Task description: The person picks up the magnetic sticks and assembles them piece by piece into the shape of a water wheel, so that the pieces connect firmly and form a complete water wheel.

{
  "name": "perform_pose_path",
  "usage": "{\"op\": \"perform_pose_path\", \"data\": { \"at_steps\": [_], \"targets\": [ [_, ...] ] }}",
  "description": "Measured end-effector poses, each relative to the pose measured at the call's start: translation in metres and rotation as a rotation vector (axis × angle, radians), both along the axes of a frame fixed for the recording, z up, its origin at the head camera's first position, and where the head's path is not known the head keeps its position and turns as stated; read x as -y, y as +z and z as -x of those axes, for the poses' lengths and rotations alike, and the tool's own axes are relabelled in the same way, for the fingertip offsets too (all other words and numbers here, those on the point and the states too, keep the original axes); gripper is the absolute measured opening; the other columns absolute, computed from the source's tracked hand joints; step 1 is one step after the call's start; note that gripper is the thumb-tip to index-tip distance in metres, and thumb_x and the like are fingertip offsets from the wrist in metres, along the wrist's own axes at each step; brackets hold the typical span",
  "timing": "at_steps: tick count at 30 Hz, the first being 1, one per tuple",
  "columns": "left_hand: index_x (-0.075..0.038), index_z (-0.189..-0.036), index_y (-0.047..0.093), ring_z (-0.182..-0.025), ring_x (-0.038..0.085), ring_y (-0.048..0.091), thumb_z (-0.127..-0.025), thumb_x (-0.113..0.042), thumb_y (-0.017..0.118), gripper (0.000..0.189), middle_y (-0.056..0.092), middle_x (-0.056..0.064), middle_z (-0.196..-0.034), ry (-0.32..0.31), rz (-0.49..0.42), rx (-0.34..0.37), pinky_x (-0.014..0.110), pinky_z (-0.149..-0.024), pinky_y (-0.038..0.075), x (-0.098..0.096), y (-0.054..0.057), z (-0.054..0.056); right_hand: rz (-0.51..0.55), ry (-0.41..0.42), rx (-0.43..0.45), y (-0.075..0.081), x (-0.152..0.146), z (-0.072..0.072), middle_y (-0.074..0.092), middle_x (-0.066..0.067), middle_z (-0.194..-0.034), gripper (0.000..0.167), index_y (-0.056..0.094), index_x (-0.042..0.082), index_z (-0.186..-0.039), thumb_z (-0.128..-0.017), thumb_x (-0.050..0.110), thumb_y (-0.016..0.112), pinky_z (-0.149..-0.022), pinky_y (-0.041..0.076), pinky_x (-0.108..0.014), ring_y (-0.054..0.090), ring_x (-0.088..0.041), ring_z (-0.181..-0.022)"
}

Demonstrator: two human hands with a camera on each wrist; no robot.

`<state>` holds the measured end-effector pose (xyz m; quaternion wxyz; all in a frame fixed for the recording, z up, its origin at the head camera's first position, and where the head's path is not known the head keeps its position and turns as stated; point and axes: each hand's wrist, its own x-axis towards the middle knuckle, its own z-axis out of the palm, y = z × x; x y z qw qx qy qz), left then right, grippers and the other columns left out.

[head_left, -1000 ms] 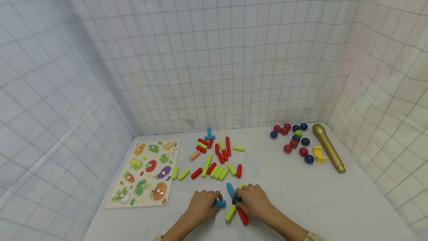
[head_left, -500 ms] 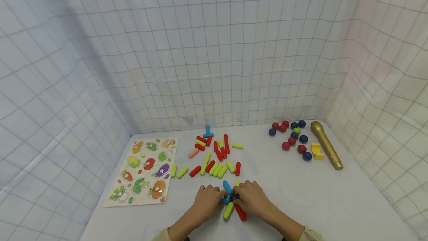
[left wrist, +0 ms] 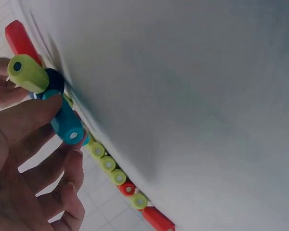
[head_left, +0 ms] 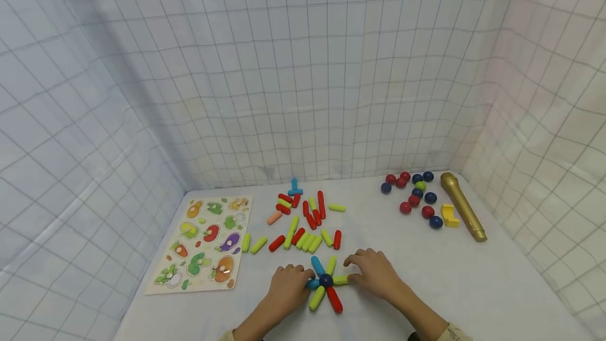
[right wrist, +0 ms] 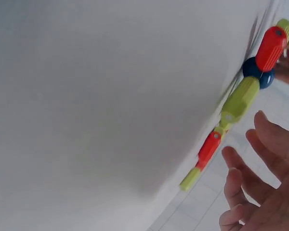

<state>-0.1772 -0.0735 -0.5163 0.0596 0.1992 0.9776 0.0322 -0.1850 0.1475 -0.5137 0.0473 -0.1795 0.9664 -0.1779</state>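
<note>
A navy ball (head_left: 326, 280) forms the hub of a star of magnetic sticks on the white table. My left hand (head_left: 290, 286) pinches the short blue stick (left wrist: 68, 122) on the ball's left side between thumb and fingers. A second blue stick (head_left: 317, 265) points away toward the back, beside a yellow-green stick (head_left: 331, 264). Toward me extend another yellow-green stick (head_left: 316, 299) and a red stick (head_left: 334, 300). My right hand (head_left: 376, 273) holds nothing; its relaxed fingers are close to the right-hand yellow-green stick (right wrist: 238, 101).
Loose red, yellow-green and blue sticks, with one orange stick (head_left: 274, 218), lie behind the star. A vegetable puzzle board (head_left: 201, 243) is at left. At back right are several balls (head_left: 427, 212), a yellow bracket-shaped block (head_left: 450, 216) and a gold toy microphone (head_left: 463, 207).
My left hand has brought the blue stick rightward, from apart to against the navy ball. My right hand has let go and drawn back to the right, uncovering the ball and right-hand stick.
</note>
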Motion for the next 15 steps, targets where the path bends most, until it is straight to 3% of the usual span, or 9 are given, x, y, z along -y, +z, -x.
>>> {"op": "perform_pose_path", "data": {
  "at_steps": [4, 8, 15],
  "targets": [
    [-0.022, -0.109, 0.071, -0.074, 0.009, 0.053, -0.082, -0.028, 0.077, 0.028, 0.063, -0.004, -0.089, -0.037, -0.104, -0.001, 0.025, -0.065, 0.049, -0.006, 0.007, 0.008, 0.025, 0.015, 0.026, 0.002, -0.009, 0.007, 0.070, 0.007, -0.085, 0.022, 0.073, 0.020, -0.099, -0.078, 0.023, 0.080, -0.074, 0.043, -0.037, 0.055, -0.012, -0.079],
    [-0.022, -0.114, 0.070, -0.078, 0.006, 0.053, -0.086, -0.031, 0.073, 0.030, 0.060, -0.004, -0.096, -0.084, -0.177, 0.080, 0.023, -0.069, 0.051, -0.016, 0.011, 0.013, 0.036, 0.076, 0.043, -0.003, -0.008, 0.008, 0.068, 0.011, -0.079, 0.020, 0.073, 0.020, -0.096, -0.077, 0.024, 0.080, -0.070, 0.039, -0.031, 0.053, -0.007, -0.073],
    [-0.021, -0.112, 0.070, -0.074, 0.007, 0.053, -0.088, -0.030, 0.070, 0.025, 0.062, -0.001, -0.095, -0.002, -0.216, 0.173, 0.030, -0.073, 0.054, -0.023, 0.004, 0.009, 0.018, 0.139, 0.044, -0.011, -0.006, 0.009, 0.066, 0.014, -0.074, 0.021, 0.072, 0.023, -0.090, -0.075, 0.031, 0.082, -0.064, 0.037, -0.026, 0.052, -0.002, -0.067]
  ]
}}
